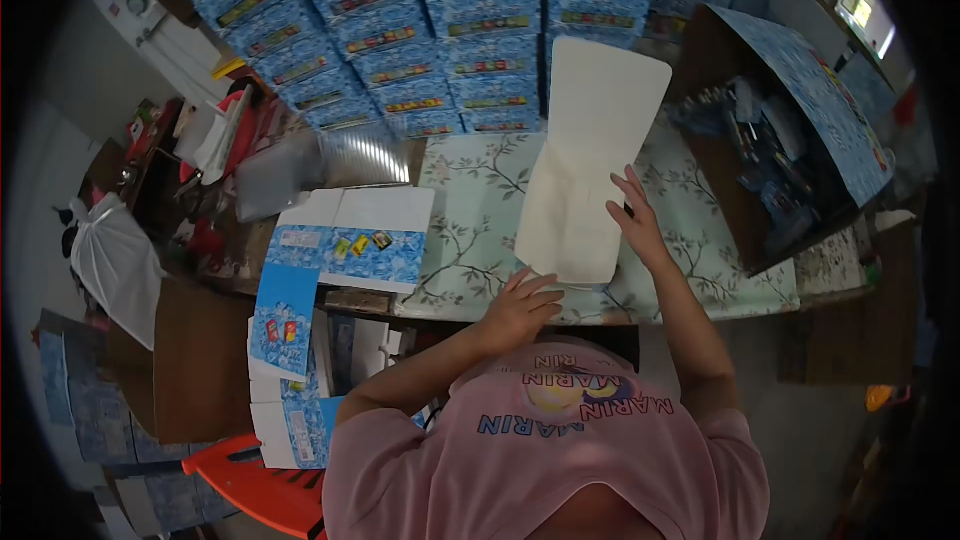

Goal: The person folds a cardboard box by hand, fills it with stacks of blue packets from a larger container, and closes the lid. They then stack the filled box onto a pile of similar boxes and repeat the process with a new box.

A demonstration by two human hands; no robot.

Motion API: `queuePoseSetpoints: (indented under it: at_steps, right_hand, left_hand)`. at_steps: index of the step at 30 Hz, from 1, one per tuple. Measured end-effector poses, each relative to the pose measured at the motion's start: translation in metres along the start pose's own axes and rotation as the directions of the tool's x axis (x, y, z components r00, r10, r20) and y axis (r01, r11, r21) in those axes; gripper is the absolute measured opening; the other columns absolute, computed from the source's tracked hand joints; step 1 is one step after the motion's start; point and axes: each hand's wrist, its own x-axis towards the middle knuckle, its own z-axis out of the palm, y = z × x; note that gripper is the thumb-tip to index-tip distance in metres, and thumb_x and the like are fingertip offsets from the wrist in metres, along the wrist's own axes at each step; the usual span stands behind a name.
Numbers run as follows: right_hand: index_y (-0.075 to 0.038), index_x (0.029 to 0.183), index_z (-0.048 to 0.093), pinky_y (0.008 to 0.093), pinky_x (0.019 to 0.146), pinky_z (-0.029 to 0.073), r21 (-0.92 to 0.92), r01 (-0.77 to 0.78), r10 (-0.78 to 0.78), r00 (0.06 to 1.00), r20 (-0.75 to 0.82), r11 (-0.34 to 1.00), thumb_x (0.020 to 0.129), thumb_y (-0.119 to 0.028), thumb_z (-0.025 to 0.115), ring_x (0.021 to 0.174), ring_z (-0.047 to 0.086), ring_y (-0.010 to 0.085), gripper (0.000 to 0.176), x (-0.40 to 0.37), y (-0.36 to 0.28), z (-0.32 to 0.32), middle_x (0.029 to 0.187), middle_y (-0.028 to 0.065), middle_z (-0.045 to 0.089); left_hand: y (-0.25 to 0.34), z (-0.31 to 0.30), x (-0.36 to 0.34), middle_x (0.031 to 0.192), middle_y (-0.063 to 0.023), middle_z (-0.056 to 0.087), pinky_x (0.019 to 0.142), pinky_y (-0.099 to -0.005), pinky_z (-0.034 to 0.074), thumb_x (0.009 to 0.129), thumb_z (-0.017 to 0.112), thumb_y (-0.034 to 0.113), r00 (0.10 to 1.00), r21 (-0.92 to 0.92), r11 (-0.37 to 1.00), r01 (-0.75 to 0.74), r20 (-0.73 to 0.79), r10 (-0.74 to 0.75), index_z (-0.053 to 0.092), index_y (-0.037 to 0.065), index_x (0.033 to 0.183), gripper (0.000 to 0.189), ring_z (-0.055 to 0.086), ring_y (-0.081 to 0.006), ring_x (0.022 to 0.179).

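A flat, unfolded white cardboard box blank (585,155) lies tilted up on the floral-cloth table (470,210), plain side towards me. My left hand (522,308) presses its near lower corner with the fingers bent over the edge. My right hand (637,220) holds its right edge, fingers spread against the card.
A wall of stacked blue printed boxes (420,30) rises behind the table. More flat blue blanks (345,240) lie at the left and hang off the edge. A large open carton (780,150) with small items stands at the right. An orange stool (260,490) is at lower left.
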Motion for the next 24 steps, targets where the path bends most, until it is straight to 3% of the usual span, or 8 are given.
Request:
queuePoseSetpoints:
  at_steps: [3, 7, 9, 12, 13, 16, 20, 24]
  right_hand:
    - [-0.003, 0.130, 0.043, 0.0340, 0.103, 0.029, -0.079, 0.119, -0.118, 0.993, 0.007, 0.990, 0.091, -0.019, 0.052, 0.128, 0.034, 0.0210, 0.042, 0.027, 0.000, 0.032, 0.137, 0.0105, 0.039]
    - [-0.004, 0.123, 0.051, 0.0335, 0.096, 0.036, 0.528, -0.152, 0.182, 0.983, -0.006, 0.836, 0.093, -0.027, 0.047, 0.121, 0.041, 0.0225, 0.038, 0.055, -0.011, 0.045, 0.128, 0.0117, 0.048]
    - [-0.003, 0.119, 0.052, 0.0356, 0.094, 0.037, 0.413, -0.163, 0.223, 0.969, -0.103, 0.896, 0.091, -0.021, 0.051, 0.115, 0.046, 0.0246, 0.034, 0.062, 0.011, 0.041, 0.121, 0.0108, 0.053]
    - [-0.002, 0.110, 0.055, 0.0386, 0.089, 0.039, -0.102, -0.110, 0.085, 0.972, -0.217, 0.989, 0.085, -0.014, 0.057, 0.107, 0.051, 0.0278, 0.029, 0.053, 0.073, 0.031, 0.111, 0.0104, 0.057]
    - [-0.003, 0.105, 0.057, 0.0394, 0.087, 0.040, -0.469, -0.014, -0.066, 0.986, -0.155, 0.883, 0.082, -0.012, 0.059, 0.104, 0.051, 0.0289, 0.026, 0.047, 0.086, 0.028, 0.110, 0.0109, 0.057]
    - [-0.004, 0.101, 0.058, 0.0406, 0.086, 0.040, -0.713, 0.224, -0.307, 0.952, 0.014, 0.664, 0.076, -0.010, 0.060, 0.104, 0.050, 0.0308, 0.026, 0.036, 0.077, 0.030, 0.109, 0.0117, 0.057]
    - [-0.006, 0.102, 0.058, 0.0399, 0.086, 0.040, -0.702, 0.201, -0.285, 0.959, -0.002, 0.683, 0.076, -0.010, 0.060, 0.104, 0.050, 0.0288, 0.026, 0.037, 0.067, 0.029, 0.110, 0.0095, 0.057]
    - [-0.007, 0.100, 0.059, 0.0394, 0.086, 0.039, -0.702, 0.180, -0.269, 0.963, -0.017, 0.689, 0.076, -0.010, 0.060, 0.104, 0.050, 0.0292, 0.024, 0.038, 0.066, 0.029, 0.110, 0.0096, 0.058]
  left_hand:
    - [-0.024, -0.026, 0.001, 0.111, -0.0096, 0.056, 0.092, -0.0453, 0.038, 0.068, 0.060, 0.002, 0.944, -0.113, 0.994, -0.007, -0.329, -0.031, 0.060, 0.006, 0.091, 0.023, 0.053, -0.0276, 0.105]
    - [-0.113, -0.068, 0.026, 0.090, -0.0140, 0.057, 0.074, -0.0392, 0.044, 0.077, 0.060, 0.004, 0.466, -0.350, 0.820, 0.452, -0.691, -0.552, 0.058, 0.002, 0.092, 0.016, 0.056, -0.0329, 0.084]
    - [-0.186, -0.060, 0.016, 0.086, -0.0154, 0.058, 0.072, -0.0404, 0.045, 0.079, 0.062, 0.012, 0.333, -0.429, 0.681, 0.593, -0.640, -0.693, 0.058, 0.002, 0.091, 0.016, 0.056, -0.0352, 0.082]
    - [-0.253, -0.043, 0.003, 0.085, -0.0155, 0.059, 0.069, -0.0430, 0.047, 0.076, 0.066, 0.018, 0.434, -0.091, 0.605, 0.791, -0.614, -0.660, 0.058, 0.003, 0.090, 0.022, 0.058, -0.0363, 0.080]
    - [-0.263, -0.042, 0.002, 0.085, -0.0155, 0.059, 0.069, -0.0430, 0.047, 0.076, 0.066, 0.018, 0.441, -0.095, 0.614, 0.783, -0.612, -0.657, 0.058, 0.003, 0.090, 0.022, 0.058, -0.0363, 0.080]
    - [-0.293, -0.031, -0.007, 0.074, -0.0168, 0.062, 0.062, -0.0473, 0.047, 0.074, 0.068, 0.020, 0.451, -0.065, 0.566, 0.822, -0.532, -0.716, 0.058, 0.002, 0.079, 0.021, 0.059, -0.0385, 0.070]
    - [-0.297, -0.033, -0.017, 0.072, -0.0160, 0.061, 0.059, -0.0434, 0.047, 0.077, 0.066, 0.018, 0.457, -0.102, 0.572, 0.814, -0.494, -0.739, 0.058, 0.002, 0.075, 0.019, 0.059, -0.0329, 0.064]
    - [-0.258, -0.060, -0.015, 0.074, -0.0062, 0.057, 0.061, -0.0291, 0.044, 0.088, 0.057, 0.014, 0.286, -0.607, 0.632, 0.482, -0.572, -0.769, 0.055, 0.002, 0.080, 0.014, 0.054, -0.0152, 0.066]
